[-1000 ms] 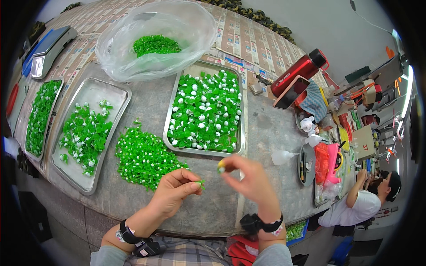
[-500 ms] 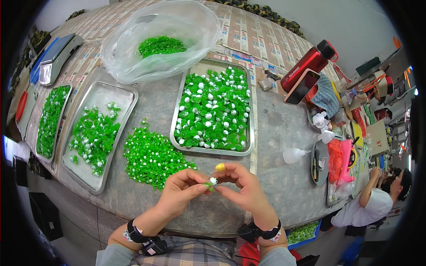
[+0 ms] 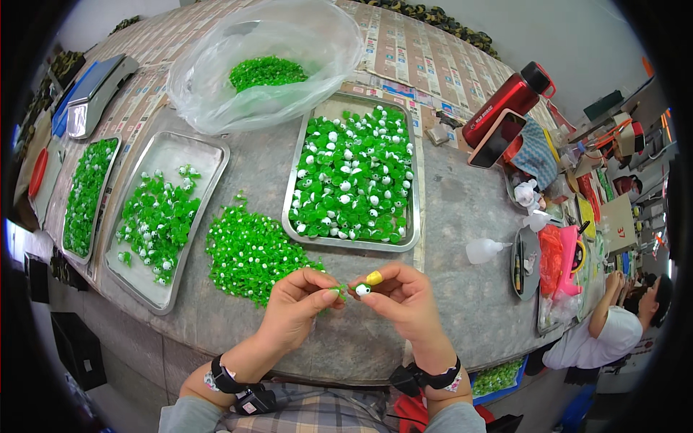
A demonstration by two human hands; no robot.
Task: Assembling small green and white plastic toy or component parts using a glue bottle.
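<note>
Close together over the near part of the table, my two hands each pinch a small piece. My left hand (image 3: 294,307) has a green plastic piece (image 3: 339,290) between thumb and index finger. In my right hand (image 3: 401,302), thumb and fingers grip a small white ball with black spots (image 3: 363,289); a yellow cover sits on one fingertip. A slight gap shows between the two pieces. Just beyond my left hand lies a loose heap of small green and white parts (image 3: 253,252). Behind my hands stands a metal tray (image 3: 354,246) full of green pieces with white balls.
At the left are a half-filled tray (image 3: 155,307), a narrower full tray (image 3: 92,195) and a scale (image 3: 97,94). A plastic bag of green parts (image 3: 195,86) stands behind. Rightward are a red flask (image 3: 505,105), a phone (image 3: 498,138), a squeeze bottle (image 3: 484,250) and a seated person (image 3: 613,328).
My hands have drawn slightly apart. The white ball now sits in my right fingers, separate from the green piece in my left. The whole view has shifted a little.
</note>
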